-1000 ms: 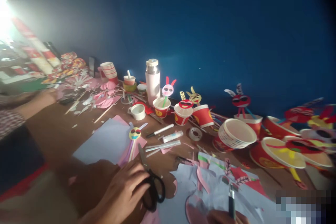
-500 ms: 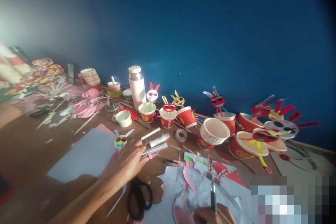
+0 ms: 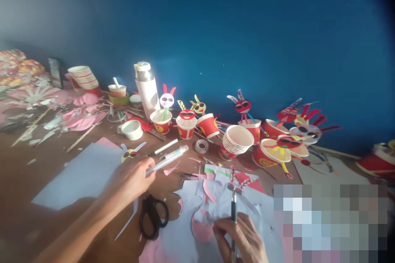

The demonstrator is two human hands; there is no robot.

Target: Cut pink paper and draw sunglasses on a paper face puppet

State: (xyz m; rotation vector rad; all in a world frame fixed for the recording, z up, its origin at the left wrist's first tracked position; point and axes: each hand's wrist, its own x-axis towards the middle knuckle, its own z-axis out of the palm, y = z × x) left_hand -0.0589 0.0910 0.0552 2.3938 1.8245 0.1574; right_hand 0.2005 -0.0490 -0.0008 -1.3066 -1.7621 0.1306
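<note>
Honestly, the left hand (image 3: 133,174) has its fingers closed on a clear stick (image 3: 163,163) above the table (image 3: 18,178); the right hand (image 3: 247,239) grips a pen (image 3: 233,209). A loose pinch could let the stick slip.

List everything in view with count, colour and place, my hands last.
Wall: one, blue, behind
Table: one, brown, beneath
Flask: one, white and silver, near wall
Cup stacks: two, red and white, centre and left
Other cups: several, mostly red, along wall
Paper faces: at least eight, red, yellow, white
Mug: one, white, before flask
Tape roll: one, white, centre
Wide roll: one, greenish, under orange cup
Marker: one, white and black, centre
Scissors: one, black-handled, front
Sheets: several, mostly pale blue, front
Scraps: many, mostly pink, left
Stick: at least one, whitish, near marker
Tool: one, dark and silver, front
Left hand: one, bare, holding stick
Right hand: one, bare, holding tool
</note>
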